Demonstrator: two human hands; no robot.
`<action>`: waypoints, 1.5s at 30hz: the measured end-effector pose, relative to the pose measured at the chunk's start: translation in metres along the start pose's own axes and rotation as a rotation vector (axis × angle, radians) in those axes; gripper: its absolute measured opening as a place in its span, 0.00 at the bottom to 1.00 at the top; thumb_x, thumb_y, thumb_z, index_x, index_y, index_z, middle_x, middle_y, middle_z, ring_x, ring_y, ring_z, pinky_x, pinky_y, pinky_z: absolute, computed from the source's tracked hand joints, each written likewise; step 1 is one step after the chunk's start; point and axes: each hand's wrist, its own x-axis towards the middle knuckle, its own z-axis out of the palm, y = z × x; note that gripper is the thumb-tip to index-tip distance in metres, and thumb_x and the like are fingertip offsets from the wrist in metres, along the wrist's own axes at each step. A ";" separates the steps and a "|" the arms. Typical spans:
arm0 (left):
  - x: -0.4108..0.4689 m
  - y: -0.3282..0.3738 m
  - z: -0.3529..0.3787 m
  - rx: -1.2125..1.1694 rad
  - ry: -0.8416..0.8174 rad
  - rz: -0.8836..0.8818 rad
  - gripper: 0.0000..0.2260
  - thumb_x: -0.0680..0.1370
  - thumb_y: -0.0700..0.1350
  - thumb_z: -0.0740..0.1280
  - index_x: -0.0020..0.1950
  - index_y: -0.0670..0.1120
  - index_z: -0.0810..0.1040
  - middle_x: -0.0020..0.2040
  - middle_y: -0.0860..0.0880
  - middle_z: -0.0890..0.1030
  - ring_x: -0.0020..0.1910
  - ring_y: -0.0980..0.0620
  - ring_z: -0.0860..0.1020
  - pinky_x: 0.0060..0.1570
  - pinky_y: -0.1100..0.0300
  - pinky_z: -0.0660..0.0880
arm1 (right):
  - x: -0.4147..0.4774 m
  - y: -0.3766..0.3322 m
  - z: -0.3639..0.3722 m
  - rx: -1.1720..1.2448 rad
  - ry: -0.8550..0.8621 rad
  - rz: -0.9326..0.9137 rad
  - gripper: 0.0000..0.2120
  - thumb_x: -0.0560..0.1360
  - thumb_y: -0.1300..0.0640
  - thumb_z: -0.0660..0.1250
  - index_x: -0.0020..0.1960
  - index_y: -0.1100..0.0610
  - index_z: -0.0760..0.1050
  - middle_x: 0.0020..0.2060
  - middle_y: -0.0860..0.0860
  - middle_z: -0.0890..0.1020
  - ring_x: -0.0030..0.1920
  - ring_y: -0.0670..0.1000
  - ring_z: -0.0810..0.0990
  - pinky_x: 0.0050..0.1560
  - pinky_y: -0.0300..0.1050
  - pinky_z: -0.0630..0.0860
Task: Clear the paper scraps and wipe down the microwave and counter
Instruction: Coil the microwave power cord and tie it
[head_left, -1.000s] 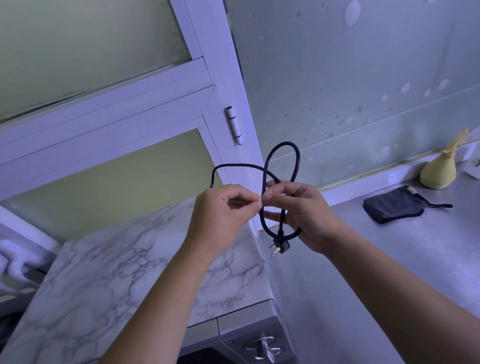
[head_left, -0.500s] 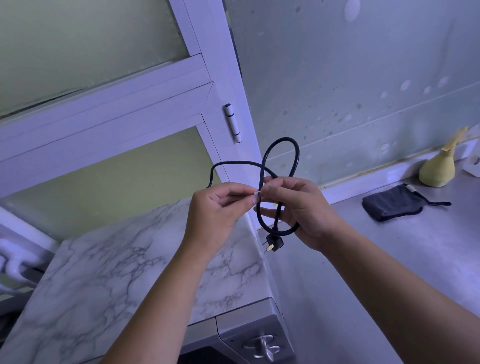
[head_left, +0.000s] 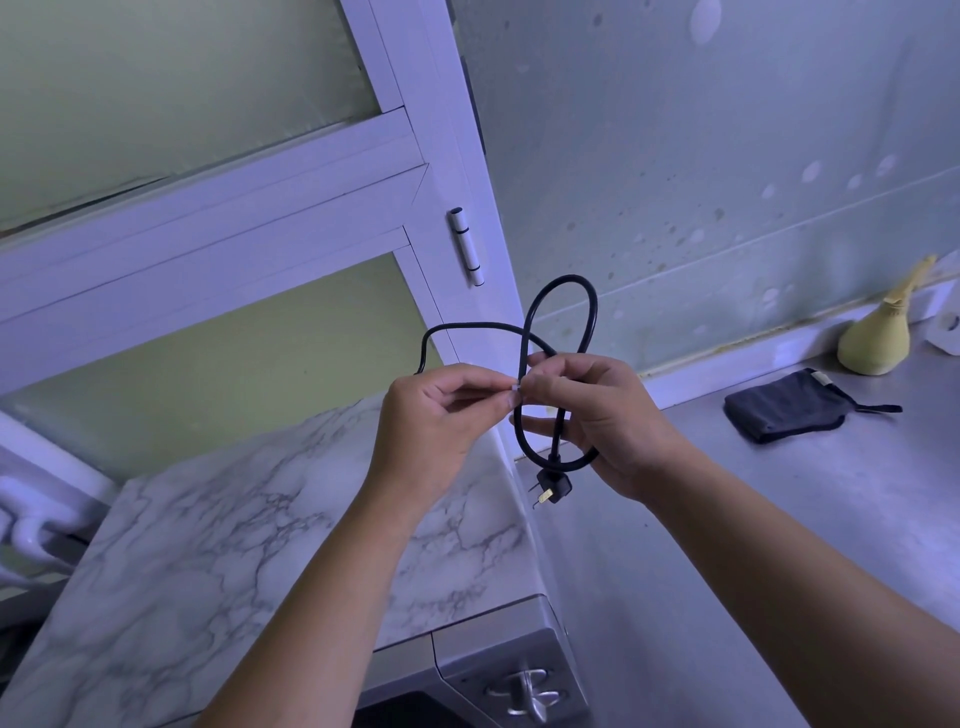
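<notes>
Black cord (head_left: 563, 291) gripped in loops by the right hand (head_left: 613, 415), small white bit (head_left: 514, 388) pinched by the left hand (head_left: 436, 426): peel slowly, keeping the dangling plug (head_left: 553, 489) off the microwave (head_left: 488, 660).

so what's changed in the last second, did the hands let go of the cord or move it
No letting go. Both the left hand and right hand keep pinching the looped black cord where their fingertips meet; the loops and dangling plug only wobbled slightly. The microwave, dark cloth and counter are as they were.
</notes>
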 end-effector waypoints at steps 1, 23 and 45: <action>0.000 0.000 -0.001 0.003 0.000 0.000 0.10 0.73 0.36 0.76 0.43 0.52 0.87 0.41 0.51 0.87 0.43 0.52 0.86 0.46 0.66 0.79 | 0.000 0.000 0.000 -0.006 0.000 -0.005 0.05 0.71 0.60 0.73 0.40 0.62 0.81 0.38 0.46 0.82 0.46 0.51 0.84 0.54 0.52 0.82; 0.003 0.008 0.003 0.223 0.000 -0.003 0.08 0.73 0.38 0.75 0.42 0.52 0.86 0.39 0.55 0.86 0.41 0.54 0.85 0.43 0.62 0.80 | -0.002 -0.004 -0.002 0.020 -0.094 0.024 0.05 0.74 0.61 0.66 0.39 0.56 0.75 0.41 0.44 0.82 0.45 0.54 0.85 0.49 0.49 0.82; 0.003 0.008 -0.002 -0.076 0.001 -0.406 0.03 0.71 0.45 0.76 0.41 0.46 0.87 0.35 0.51 0.82 0.34 0.55 0.75 0.37 0.63 0.75 | -0.007 -0.005 0.005 -0.166 0.017 -0.067 0.05 0.73 0.65 0.75 0.46 0.57 0.83 0.42 0.65 0.82 0.46 0.65 0.81 0.60 0.71 0.74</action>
